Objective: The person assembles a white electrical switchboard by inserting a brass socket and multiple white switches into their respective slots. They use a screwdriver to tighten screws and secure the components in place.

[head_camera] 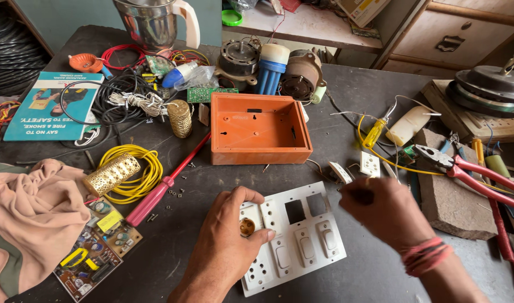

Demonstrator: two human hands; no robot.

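Note:
A white switch plate (pixel 302 238) with several switches, sockets and two open square cut-outs lies on the dark table in front of me. My left hand (pixel 226 241) rests on its left end, fingers around a small brass-coloured knob (pixel 247 226) on the plate. My right hand (pixel 388 213) hovers just right of the plate, fingers closed on something small and dark that I cannot make out. An empty orange plastic box (pixel 259 129) stands behind the plate. Two loose white switch modules (pixel 358 167) lie between box and right hand.
A red-handled screwdriver (pixel 164 188), yellow wire coil (pixel 134 171), circuit board (pixel 97 252) and pink cloth (pixel 35 213) are left. Red pliers (pixel 464 168), a stone block (pixel 450 196) and yellow screwdriver (pixel 374 133) are right. Motors, cables and a steel jug crowd the back.

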